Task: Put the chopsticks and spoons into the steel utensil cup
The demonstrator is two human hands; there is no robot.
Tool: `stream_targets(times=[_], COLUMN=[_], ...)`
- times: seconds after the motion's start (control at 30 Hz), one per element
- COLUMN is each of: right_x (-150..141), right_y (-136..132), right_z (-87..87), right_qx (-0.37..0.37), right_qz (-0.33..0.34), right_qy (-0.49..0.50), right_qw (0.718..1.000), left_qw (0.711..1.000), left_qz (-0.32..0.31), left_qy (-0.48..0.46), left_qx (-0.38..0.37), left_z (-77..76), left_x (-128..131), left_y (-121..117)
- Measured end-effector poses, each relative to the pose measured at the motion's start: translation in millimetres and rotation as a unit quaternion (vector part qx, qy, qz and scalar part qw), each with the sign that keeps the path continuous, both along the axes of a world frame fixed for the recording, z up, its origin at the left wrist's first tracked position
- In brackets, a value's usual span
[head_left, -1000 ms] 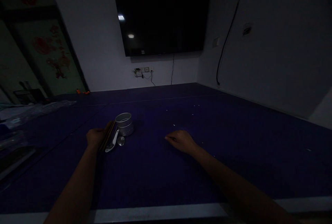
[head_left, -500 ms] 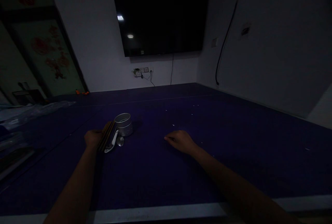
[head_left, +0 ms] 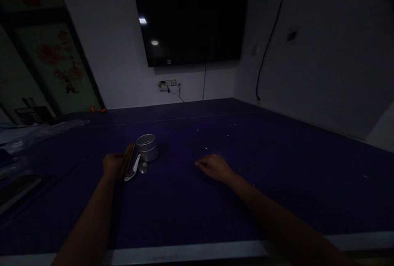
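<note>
Little moved since earlier frame: both hands kept in place. Chopsticks (head_left: 127, 163) held in left hand (head_left: 112, 162) grip, beside spoon (head_left: 134, 168) and metal cup (head_left: 147, 147) on desk (head_left: 191, 208). Right hand (head_left: 215, 167) laid flat, grip empty. Chopsticks not yet lifted

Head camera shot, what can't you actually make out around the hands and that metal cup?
- Left hand: its fingers sit against the chopsticks; dim light hides whether they grip.
- Metal cup: the contents are hidden by the rim and the dark.
- Spoon: the handle end is lost beside the chopsticks.
- Right hand: anything under its palm on the blue table is covered.
</note>
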State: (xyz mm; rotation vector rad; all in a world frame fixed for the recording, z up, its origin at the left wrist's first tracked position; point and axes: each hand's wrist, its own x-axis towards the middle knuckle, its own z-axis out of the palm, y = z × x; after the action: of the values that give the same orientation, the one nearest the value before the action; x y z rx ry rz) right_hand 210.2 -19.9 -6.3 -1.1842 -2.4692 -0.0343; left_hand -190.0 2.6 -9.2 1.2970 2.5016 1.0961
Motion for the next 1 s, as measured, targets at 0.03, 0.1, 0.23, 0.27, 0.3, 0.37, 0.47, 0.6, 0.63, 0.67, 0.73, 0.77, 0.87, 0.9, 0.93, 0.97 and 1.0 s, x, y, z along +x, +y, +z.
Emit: stream_targets(times=[0.03,0.1,0.23,0.27,0.3,0.37,0.47,0.6,0.63,0.67,0.73,0.77,0.87,0.9,0.93,0.97,1.0], right_x=[0,0,0,0,0,0,-1,-1,-1,-1,-1,-1,-1,-1,-1,-1,-2], right_y=[0,0,0,0,0,0,-1,0,0,1,1,1,1,1,1,1,1], right_z=[-0.1,-0.2,0.0,0.2,0.3,0.6,0.4,-1.0,-1.3,-1.5,-1.5,-1.4,-1.2,-1.2,-1.3,-1.5,-1.6], right_qx=[0.000,0.000,-0.001,-0.002,-0.003,-0.002,-0.001,0.002,0.002,0.002,0.001,0.000,0.000,0.002,0.003,0.005,0.007], right_qz=[0.000,0.001,0.001,0.002,0.004,0.005,0.000,-0.001,-0.001,-0.001,0.001,0.001,0.003,0.005,0.006,0.005,0.005], right_qy=[-0.001,-0.002,-0.003,-0.004,-0.005,-0.006,-0.002,0.002,0.002,0.002,0.000,0.000,-0.004,-0.005,-0.007,-0.008,-0.009], right_qw=[1.000,1.000,1.000,1.000,1.000,1.000,1.000,1.000,1.000,1.000,1.000,1.000,1.000,1.000,1.000,1.000,1.000], left_qw=[1.000,0.998,0.999,0.999,0.998,0.996,0.992,0.993,0.993,0.993,0.994,0.995,0.993,0.991,0.988,0.985,0.981], left_qz=[-0.008,-0.022,-0.038,-0.046,-0.055,-0.075,-0.086,-0.077,-0.075,-0.073,-0.066,-0.059,-0.045,-0.050,-0.059,-0.075,-0.094], left_qy=[-0.019,-0.052,-0.033,-0.019,-0.003,0.028,0.064,0.066,0.062,0.058,0.057,0.061,0.091,0.105,0.118,0.126,0.128], left_qx=[0.004,0.012,0.002,-0.008,-0.021,-0.049,-0.066,-0.067,-0.067,-0.066,-0.059,-0.054,-0.055,-0.064,-0.075,-0.091,-0.114], left_z=[0.0,0.6,4.6,6.0,7.5,10.2,12.4,11.0,10.3,9.9,10.5,12.0,21.6,26.0,30.3,34.3,37.6], left_x=[0,1,3,3,4,4,5,8,10,11,14,16,21,22,24,26,28], left_y=[0,-1,-3,-2,-2,0,1,1,0,-1,-3,-4,-6,-7,-7,-7,-6])
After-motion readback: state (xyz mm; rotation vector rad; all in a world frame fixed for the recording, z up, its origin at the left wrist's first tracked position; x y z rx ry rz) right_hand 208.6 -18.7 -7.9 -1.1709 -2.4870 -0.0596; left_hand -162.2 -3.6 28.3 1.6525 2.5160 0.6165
